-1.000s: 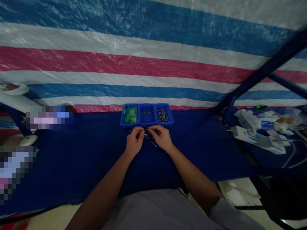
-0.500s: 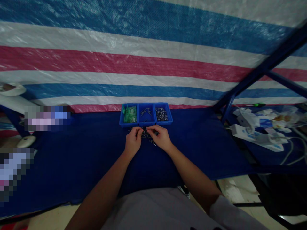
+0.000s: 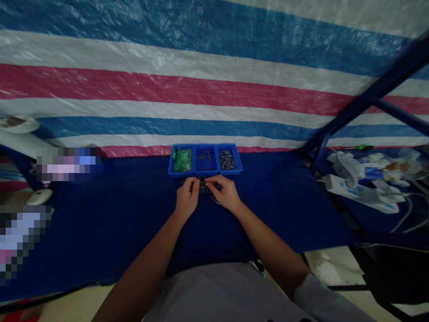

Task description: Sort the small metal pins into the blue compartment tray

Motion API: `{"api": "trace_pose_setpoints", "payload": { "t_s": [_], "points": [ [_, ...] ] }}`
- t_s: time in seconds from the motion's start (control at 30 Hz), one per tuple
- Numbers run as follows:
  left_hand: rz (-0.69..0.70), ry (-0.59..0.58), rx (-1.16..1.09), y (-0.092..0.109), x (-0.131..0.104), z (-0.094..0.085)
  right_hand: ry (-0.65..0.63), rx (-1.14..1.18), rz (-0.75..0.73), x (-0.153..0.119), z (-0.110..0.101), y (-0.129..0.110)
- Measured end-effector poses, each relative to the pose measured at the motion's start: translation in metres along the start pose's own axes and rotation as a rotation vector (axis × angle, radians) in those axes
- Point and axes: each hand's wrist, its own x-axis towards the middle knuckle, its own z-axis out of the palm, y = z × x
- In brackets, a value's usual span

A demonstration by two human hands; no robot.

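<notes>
My left hand (image 3: pixel 187 194) and my right hand (image 3: pixel 225 192) meet almost fingertip to fingertip just in front of a blue tray (image 3: pixel 206 173). Both are closed in a pinch; whatever lies between the fingertips is too small to name. Around and below them small dark metal pieces (image 3: pixel 203 188) are scattered on the blue cloth. Of the tray's three compartments, the left holds green plastic packets (image 3: pixel 182 160), the middle a few thin metal pieces (image 3: pixel 205 156), and the right a pile of similar pieces (image 3: pixel 227 161).
Blue cloth (image 3: pixel 134 214) covers the table. At the right lie a white power strip (image 3: pixel 360 194), cables and crumpled plastic bags (image 3: pixel 402 165) beyond a blue metal frame (image 3: pixel 321 152). A striped sheet (image 3: pixel 201 96) hangs behind. Blurred items stand at the left.
The view has shifted very slightly. My hands keep nearly the same place and pinched posture, with a slightly wider gap between the fingertips.
</notes>
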Motion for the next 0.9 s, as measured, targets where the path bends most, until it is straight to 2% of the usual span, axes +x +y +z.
{"api": "trace_pose_setpoints", "payload": {
  "t_s": [0.13, 0.47, 0.9],
  "points": [
    [-0.001, -0.014, -0.060, -0.0008, 0.0003, 0.0009, 0.012, -0.005, 0.020, 0.0006, -0.0008, 0.0013],
    [0.014, -0.046, -0.018, 0.0016, 0.0013, -0.0012, 0.014, -0.002, 0.014, 0.0006, 0.0004, 0.0008],
    [-0.006, -0.011, -0.060, 0.0026, 0.0002, 0.0007, 0.042, 0.017, 0.063, 0.0029, -0.0015, 0.0016]
  ]
}}
